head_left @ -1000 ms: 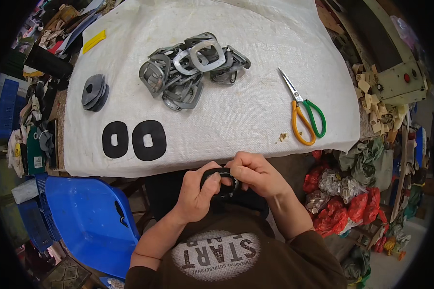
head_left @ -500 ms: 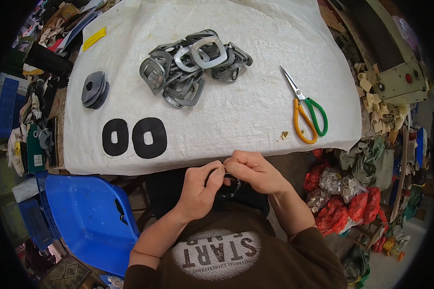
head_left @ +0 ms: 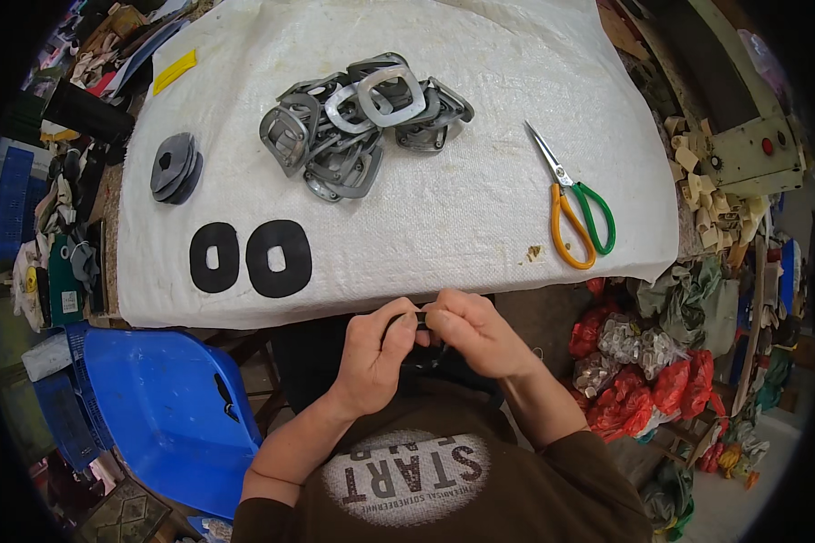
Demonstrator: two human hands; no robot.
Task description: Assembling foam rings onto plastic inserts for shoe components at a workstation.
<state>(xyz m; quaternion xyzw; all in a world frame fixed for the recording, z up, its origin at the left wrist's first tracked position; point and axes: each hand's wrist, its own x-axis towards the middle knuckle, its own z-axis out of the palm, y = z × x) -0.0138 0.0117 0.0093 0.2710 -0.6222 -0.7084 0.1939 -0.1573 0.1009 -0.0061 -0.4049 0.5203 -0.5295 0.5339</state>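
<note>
Left hand (head_left: pixel 368 356), curled, pinching dark piece (head_left: pixel 421 320), mostly hidden; right hand (head_left: pixel 473 333), likewise closed on it; piece lies between hands, just off near edge of tabletop (head_left: pixel 480 213); step, apparently two-handed fitting; next move likely calls for firm pinching.

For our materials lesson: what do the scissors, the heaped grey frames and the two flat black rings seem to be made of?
Scissors: blades probably polished steel, being bright and silvery; smooth orange and green handles suggest plastic.
Grey frames: apparently metal, given their silvery sheen, though painted plastic is possible.
Black rings: matte and even, perhaps fabric, foam or rubber.
</note>
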